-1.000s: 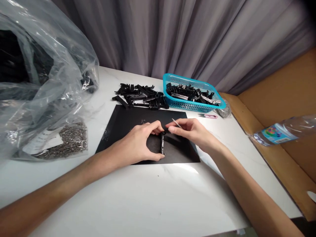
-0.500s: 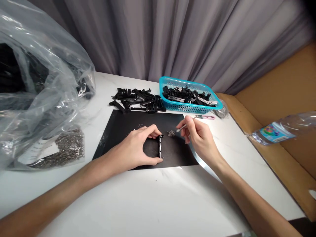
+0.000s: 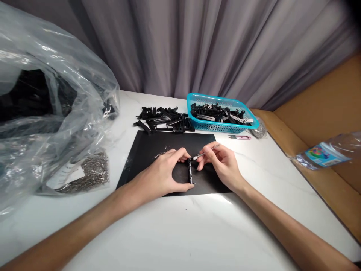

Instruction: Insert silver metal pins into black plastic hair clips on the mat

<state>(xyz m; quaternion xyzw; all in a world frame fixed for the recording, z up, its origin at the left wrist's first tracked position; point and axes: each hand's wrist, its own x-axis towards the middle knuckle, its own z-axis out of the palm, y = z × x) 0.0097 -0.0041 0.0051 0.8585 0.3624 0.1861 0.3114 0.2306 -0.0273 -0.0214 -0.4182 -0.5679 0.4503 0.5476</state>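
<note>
My left hand (image 3: 163,171) grips a narrow black plastic part (image 3: 190,171) with a bright metal strip by its two ends, thumb at the near end and fingers at the far end. It stands over a black mat (image 3: 175,141). Pinched in my right hand (image 3: 222,160) is a thin metal rod-like tool (image 3: 200,154), its pale tip at the far end of the part. Whether the tip touches the part is too small to tell. Beyond my left fingers, small metal pieces (image 3: 161,153) are scattered on the mat.
Behind the mat lie a pile of black plastic parts (image 3: 166,119) and a blue basket (image 3: 222,128) of similar parts. Pink thread snips (image 3: 241,137) rest nearby. Left are clear plastic bags (image 3: 93,171), one with metal pieces. A bottle (image 3: 324,153) and cardboard box (image 3: 318,101) stand right.
My right hand has brought the tool left, from the small metal pile to the far end of the held part. The whole view has shifted slightly; my left hand keeps its grip.
</note>
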